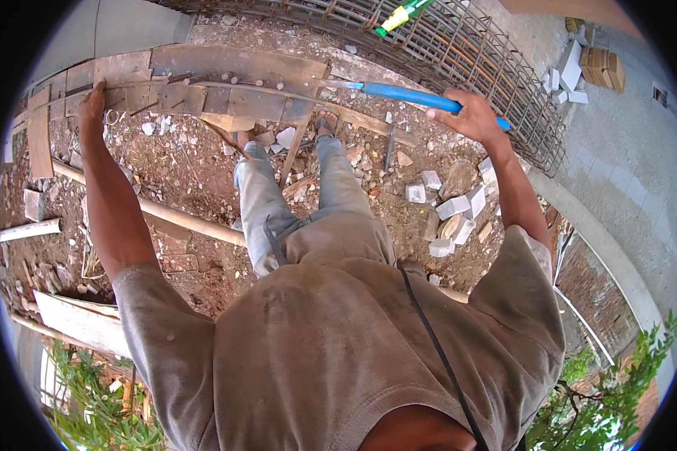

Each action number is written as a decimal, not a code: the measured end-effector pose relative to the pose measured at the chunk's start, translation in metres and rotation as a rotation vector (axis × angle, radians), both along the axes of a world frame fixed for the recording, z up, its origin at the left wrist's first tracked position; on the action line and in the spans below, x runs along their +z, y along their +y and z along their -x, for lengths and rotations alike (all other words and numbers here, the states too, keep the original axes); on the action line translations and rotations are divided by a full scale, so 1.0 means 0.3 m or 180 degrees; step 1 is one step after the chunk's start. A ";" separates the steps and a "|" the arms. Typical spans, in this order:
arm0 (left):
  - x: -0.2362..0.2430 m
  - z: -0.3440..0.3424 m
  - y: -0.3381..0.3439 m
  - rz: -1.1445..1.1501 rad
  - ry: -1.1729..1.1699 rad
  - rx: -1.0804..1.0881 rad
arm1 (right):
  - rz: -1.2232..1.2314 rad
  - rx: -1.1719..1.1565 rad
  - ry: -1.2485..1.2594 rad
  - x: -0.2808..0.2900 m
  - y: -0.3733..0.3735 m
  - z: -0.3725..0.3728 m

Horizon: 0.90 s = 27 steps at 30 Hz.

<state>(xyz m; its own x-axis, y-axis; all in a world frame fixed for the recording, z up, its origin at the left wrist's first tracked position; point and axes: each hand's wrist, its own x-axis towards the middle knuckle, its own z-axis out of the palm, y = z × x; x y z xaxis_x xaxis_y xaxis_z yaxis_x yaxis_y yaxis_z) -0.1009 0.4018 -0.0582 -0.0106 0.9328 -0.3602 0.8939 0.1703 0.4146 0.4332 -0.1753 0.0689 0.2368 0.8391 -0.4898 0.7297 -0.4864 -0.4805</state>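
Observation:
My left hand is closed on a thin steel rod lying along a weathered wooden plank bench with short metal pegs. My right hand grips the long blue handle of a tool, whose bare metal end meets the bench area near the rod at the plank's right part; whether it engages the rod is hard to tell. Below the bench, my sandalled feet stand on rubble-strewn earth.
A long rebar cage runs along the upper right, with a green-yellow bottle on it. Broken white blocks lie right of my legs, a wooden pole at left. Stacked blocks and foliage are farther out.

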 end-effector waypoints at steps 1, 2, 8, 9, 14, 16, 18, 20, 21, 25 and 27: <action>-0.009 0.008 0.019 0.0050 0.0127 -0.0047 | 0.0065 0.0229 -0.0262 -0.005 0.057 -0.046; -0.020 0.015 0.033 -0.0015 0.0203 -0.0114 | 0.0055 0.0494 -0.0430 -0.010 0.109 -0.081; -0.061 0.062 0.090 -0.0083 0.0481 -0.0751 | -0.0047 0.1564 -0.0985 -0.046 0.342 -0.170; -0.065 0.064 0.092 -0.0074 0.0508 -0.0780 | -0.0056 0.1669 -0.1043 -0.055 0.382 -0.174; -0.075 0.058 0.084 -0.0068 0.0212 -0.0417 | -0.0330 0.2374 -0.1348 -0.069 0.537 -0.184; -0.071 0.052 0.086 -0.0019 0.0178 -0.0481 | -0.0134 0.2424 -0.1217 -0.058 0.594 -0.201; -0.065 0.049 0.092 -0.0123 0.0262 -0.0553 | -0.0291 0.2300 -0.1071 -0.063 0.628 -0.198; -0.063 0.048 0.100 -0.0082 0.0416 -0.0612 | -0.0351 0.2477 -0.1302 -0.077 0.665 -0.194; -0.065 0.050 0.101 -0.0075 0.0373 -0.0606 | -0.0367 0.2520 -0.1294 -0.086 0.678 -0.190; -0.084 0.079 0.109 -0.0305 0.0413 -0.0887 | -0.0631 0.2573 -0.1255 -0.119 0.666 -0.178; -0.100 0.106 0.111 -0.0526 0.0279 -0.1205 | -0.0902 0.2470 -0.1143 -0.132 0.631 -0.176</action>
<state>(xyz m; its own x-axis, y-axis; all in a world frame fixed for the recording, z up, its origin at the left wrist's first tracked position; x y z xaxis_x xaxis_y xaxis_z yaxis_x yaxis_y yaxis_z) -0.1328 0.4352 -0.0881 0.3199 0.9219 -0.2184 0.9137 -0.2393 0.3284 0.4860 0.0138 0.0294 -0.3477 0.9048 -0.2458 0.9329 0.3076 -0.1874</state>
